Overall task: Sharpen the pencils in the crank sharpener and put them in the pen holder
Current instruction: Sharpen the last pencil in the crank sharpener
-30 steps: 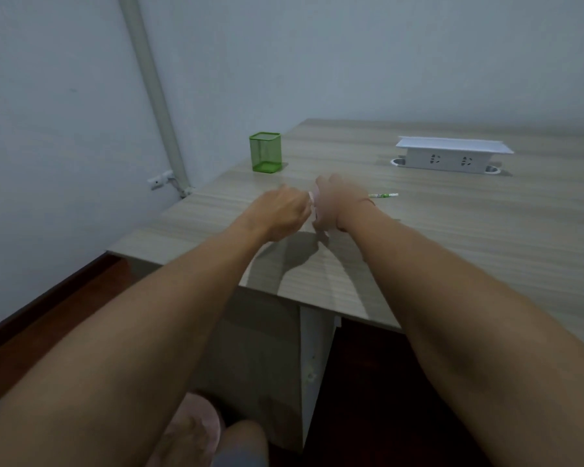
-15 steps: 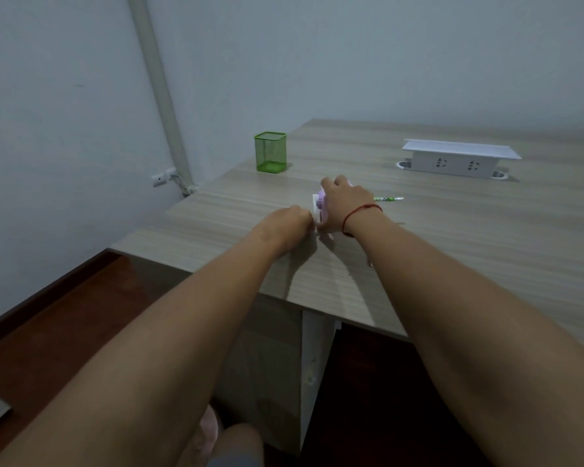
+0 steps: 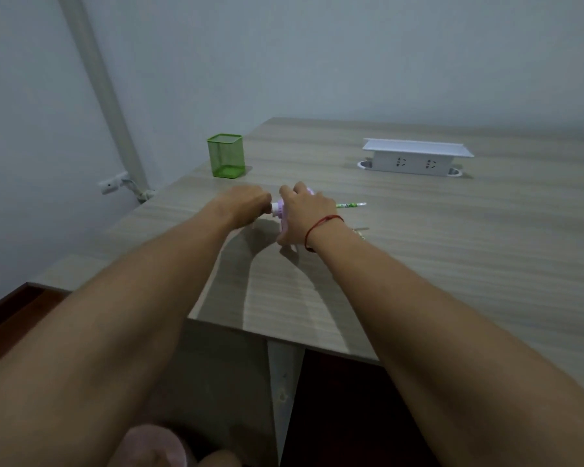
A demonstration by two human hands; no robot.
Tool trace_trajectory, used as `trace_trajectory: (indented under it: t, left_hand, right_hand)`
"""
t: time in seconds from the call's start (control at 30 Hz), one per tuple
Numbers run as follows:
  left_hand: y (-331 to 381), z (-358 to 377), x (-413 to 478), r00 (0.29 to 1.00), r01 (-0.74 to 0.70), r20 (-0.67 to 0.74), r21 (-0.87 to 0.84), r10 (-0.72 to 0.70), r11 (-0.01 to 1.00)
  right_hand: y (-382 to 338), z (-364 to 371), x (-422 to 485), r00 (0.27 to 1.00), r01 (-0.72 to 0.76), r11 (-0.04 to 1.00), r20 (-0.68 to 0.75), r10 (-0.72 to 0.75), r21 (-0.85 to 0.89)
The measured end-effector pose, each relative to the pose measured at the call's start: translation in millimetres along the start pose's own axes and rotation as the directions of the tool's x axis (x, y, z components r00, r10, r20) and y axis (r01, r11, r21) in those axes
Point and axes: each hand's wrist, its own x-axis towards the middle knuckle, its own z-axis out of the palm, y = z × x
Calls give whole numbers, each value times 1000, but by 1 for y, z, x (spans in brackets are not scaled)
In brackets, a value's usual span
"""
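The right hand (image 3: 302,215), a red string bracelet (image 3: 318,227) on its wrist, is clamped down over the small pink-and-white plastic crank sharpener (image 3: 278,210) on the pale wood-grain desk (image 3: 452,251). The left hand (image 3: 246,205) is curled tight against the sharpener's white end, and I cannot tell what its fingers enclose. A green patterned pencil (image 3: 350,205) lies flat on the desk just past the right hand's knuckles, the square green mesh pen holder (image 3: 225,156) stands upright beyond the left hand, well apart from it, and a white socket box (image 3: 417,156) sits far off beyond the right hand.
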Motion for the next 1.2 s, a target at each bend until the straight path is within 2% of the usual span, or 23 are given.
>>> trace_trajectory:
  t: [0.13, 0.2, 0.3, 0.47, 0.53, 0.83, 1.1, 1.2]
  left_hand:
    - [-4, 5, 0, 996, -72, -46, 63, 75, 995]
    - [-6, 4, -2, 990, -97, -95, 29, 100, 995]
    - [-13, -16, -1, 965, -129, -241, -84, 106, 988]
    - [-11, -21, -27, 896, -255, -379, -8, 233, 967]
    - [-5, -14, -38, 878, -258, -413, 19, 243, 966]
    - [12, -15, -53, 900, -214, -389, -9, 194, 977]
    - [20, 9, -49, 948, -191, -278, -111, 154, 975]
    - [18, 0, -46, 963, -154, -237, -96, 128, 983]
  right_hand:
    - [-1, -3, -1, 1000, -21, 1000, 1, 21, -17]
    - [0, -3, -2, 1000, -4, 1000, -8, 4, -22]
    - [3, -2, -1, 1000, -16, 1000, 8, 16, 1]
    - [-1, -4, 4, 999, -26, 999, 45, 27, -23]
    - [-3, -4, 4, 999, -31, 999, 44, 31, -10]
    - [1, 1, 1, 1000, -20, 999, -4, 20, 35]
    - [7, -9, 23, 989, -19, 1000, 148, 19, 2]
    - [9, -8, 24, 991, -8, 1000, 134, 7, 7]
